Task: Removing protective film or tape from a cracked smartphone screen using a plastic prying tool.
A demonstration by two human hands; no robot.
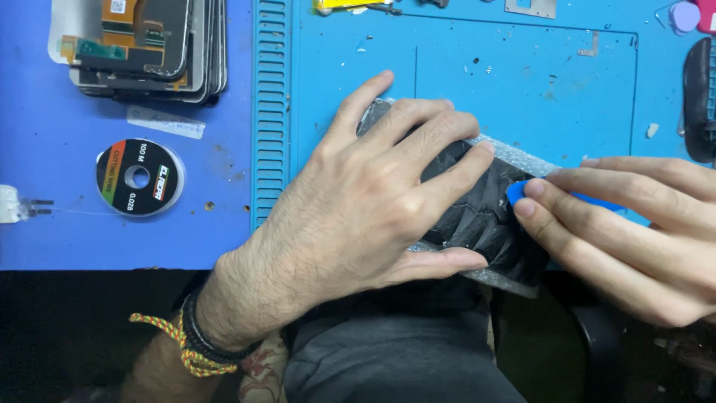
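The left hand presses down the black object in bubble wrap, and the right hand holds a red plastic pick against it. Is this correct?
Not quite. In the head view the plastic pick in the right hand is blue, not red. The left hand does press down the black object in bubble wrap.

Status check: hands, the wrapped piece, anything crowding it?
Left hand flat on bubble-wrapped dark panel. Right hand pinches blue pick at its edge. Wire spool, screen stack sit apart.

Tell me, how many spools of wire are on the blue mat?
1. The spool of wire lies flat at the left, below the stack of phone screens. Others may be hidden outside the view.
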